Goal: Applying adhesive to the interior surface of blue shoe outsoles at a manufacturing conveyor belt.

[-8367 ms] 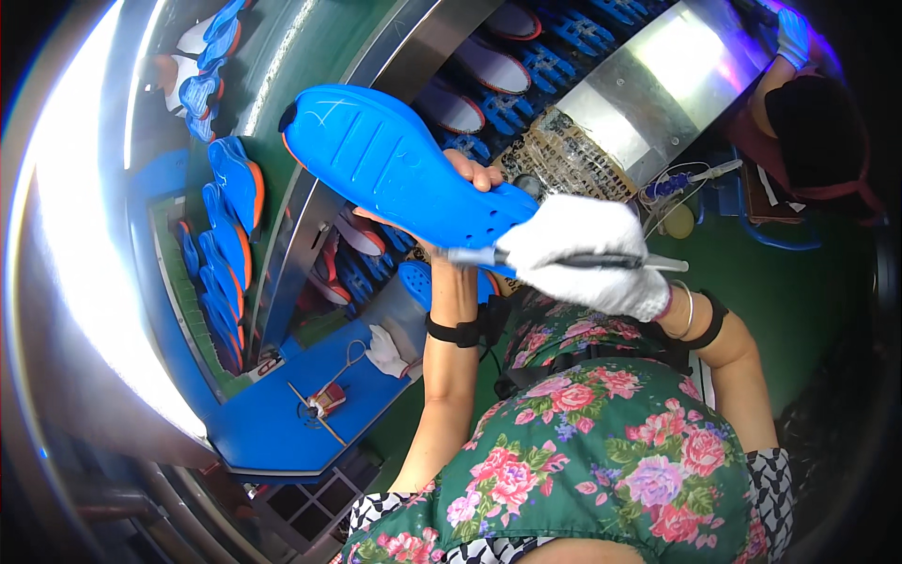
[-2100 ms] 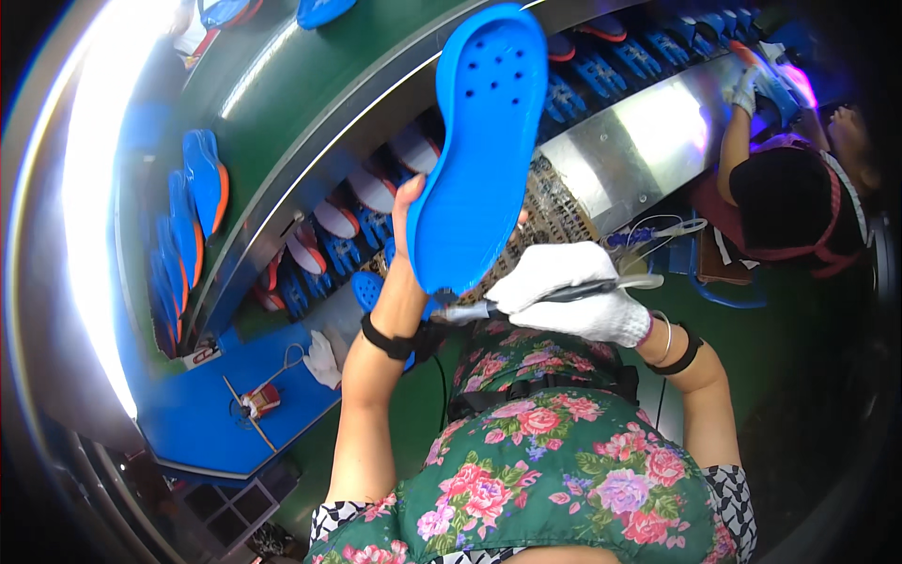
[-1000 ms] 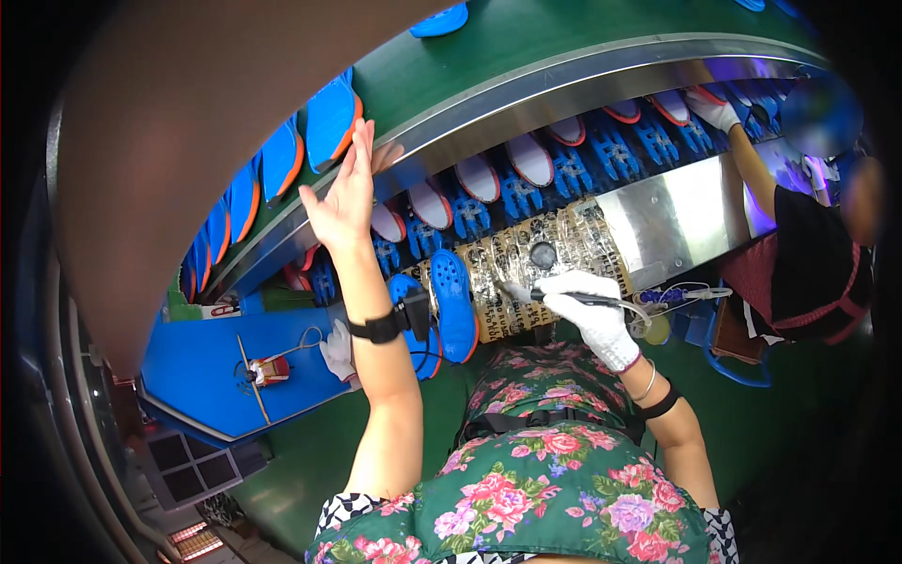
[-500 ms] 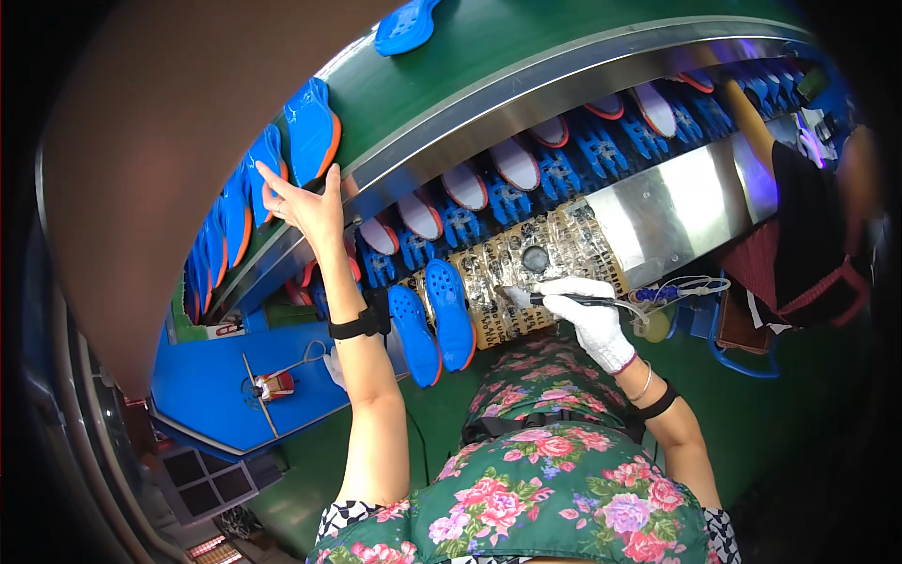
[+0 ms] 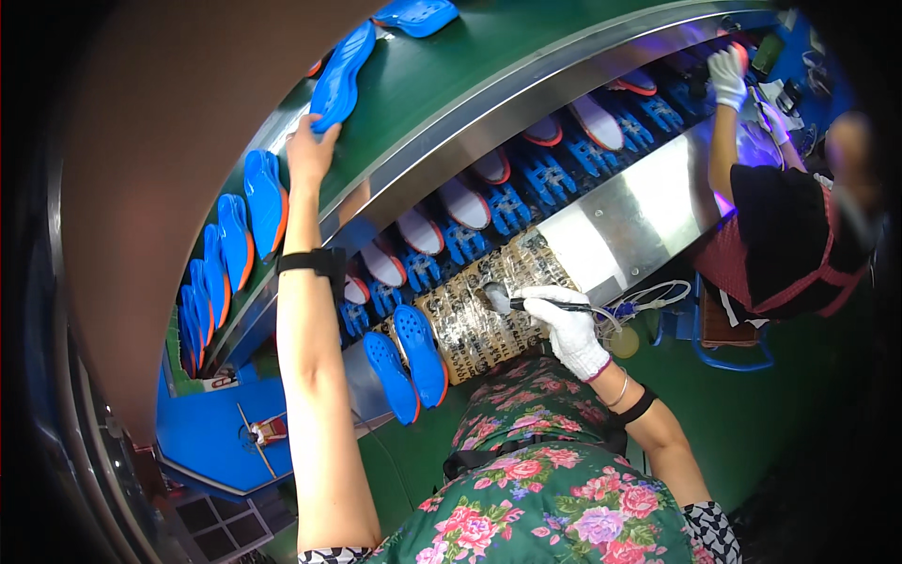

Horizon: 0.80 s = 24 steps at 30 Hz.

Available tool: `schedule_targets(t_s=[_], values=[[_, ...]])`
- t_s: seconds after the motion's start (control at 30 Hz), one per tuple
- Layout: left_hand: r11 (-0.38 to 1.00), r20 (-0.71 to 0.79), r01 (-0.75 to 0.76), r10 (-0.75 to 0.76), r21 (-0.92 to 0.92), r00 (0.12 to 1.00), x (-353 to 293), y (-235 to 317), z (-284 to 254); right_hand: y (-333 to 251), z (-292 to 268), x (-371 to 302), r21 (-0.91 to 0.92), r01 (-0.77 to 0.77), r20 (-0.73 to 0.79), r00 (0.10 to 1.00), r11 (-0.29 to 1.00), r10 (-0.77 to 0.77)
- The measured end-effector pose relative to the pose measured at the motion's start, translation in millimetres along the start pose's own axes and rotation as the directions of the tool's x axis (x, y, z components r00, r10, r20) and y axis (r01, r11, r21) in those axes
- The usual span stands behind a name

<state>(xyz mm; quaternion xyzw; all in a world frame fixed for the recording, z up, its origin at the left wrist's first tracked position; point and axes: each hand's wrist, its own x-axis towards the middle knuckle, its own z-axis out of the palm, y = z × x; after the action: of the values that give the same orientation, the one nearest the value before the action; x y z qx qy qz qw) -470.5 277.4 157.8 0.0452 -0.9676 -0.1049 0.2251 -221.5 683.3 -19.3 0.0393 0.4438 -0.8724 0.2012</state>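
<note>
My bare left hand (image 5: 310,150) reaches out over the green conveyor belt and grips the near end of a blue shoe sole (image 5: 344,80). My right hand (image 5: 571,340), in a white glove, is closed round a black-handled brush (image 5: 554,305) with a thin tube at its back end. The pale brush tip is at a small round cup (image 5: 495,297) in the tape-covered ledge. Two blue soles with holes, a left one (image 5: 391,376) and a right one (image 5: 421,352), lie side by side at the ledge's left end.
More blue soles (image 5: 266,197) stand in a row along the belt at left. Below the metal rail (image 5: 489,103), shoe uppers with white bottoms (image 5: 463,203) sit between blue holders. A co-worker (image 5: 770,226) in white gloves works at far right, beside a bare metal plate (image 5: 611,230).
My left hand has moved farther forward, from open beside the row of soles to gripping one sole. The brush tip has moved to the cup. The co-worker's gloved hands have come into view.
</note>
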Motion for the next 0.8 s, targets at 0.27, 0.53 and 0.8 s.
schedule_targets(t_s=[0.27,0.53,0.8], values=[[0.788,-0.163,0.184,-0.338,-0.587,0.927,-176,85,-60,-24,-18,-1,0.206,-0.063,-0.090,0.992,0.976,0.084],[0.048,0.375,0.424,-0.384,-0.904,0.844,-266,101,-37,-76,20,-6,0.082,0.087,0.034,0.995,0.993,-0.090],[-0.433,0.729,0.620,-0.146,-0.655,0.669,-305,127,4,-112,69,9,-0.143,0.458,0.270,0.871,0.877,-0.411]])
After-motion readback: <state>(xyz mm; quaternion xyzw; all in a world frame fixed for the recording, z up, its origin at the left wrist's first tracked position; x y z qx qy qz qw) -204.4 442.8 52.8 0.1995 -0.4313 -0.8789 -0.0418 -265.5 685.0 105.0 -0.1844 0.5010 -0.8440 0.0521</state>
